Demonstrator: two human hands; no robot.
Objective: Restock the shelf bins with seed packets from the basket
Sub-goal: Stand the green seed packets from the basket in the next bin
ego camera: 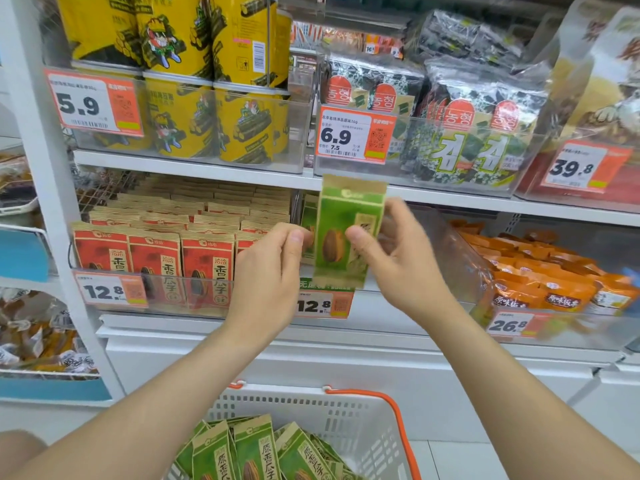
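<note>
From the head camera, a person stands at a shop shelf (194, 168) with both bare arms raised; between the two hands a green seed packet (341, 244) is held upright in front of the middle clear bin (450, 251) on the lower shelf level, its top edge reaching the shelf board above. The left hand (266, 268) pinches the packet's left edge, its fingers (294, 237) curled close against it; the right hand (398, 258) holds the right side, thumb laid on the front and the other fingers (394, 216) behind, a little blurred. Just behind the left edge of the packet more green packets (309, 216) stand in that bin; below it hangs a price tag (323, 304) reading 12.8.

To the left a bin of red seed packets (156, 261) stands full, rows packed one behind another; to the right lie orange snack bags (540, 268). On the level above stand yellow cans (183, 64) and, beside them, seaweed packs (467, 126).

Low in the picture, between the forearms, a white basket (346, 420) with an orange handle (398, 420) holds a bundle of green packets (256, 452) standing on end.
</note>
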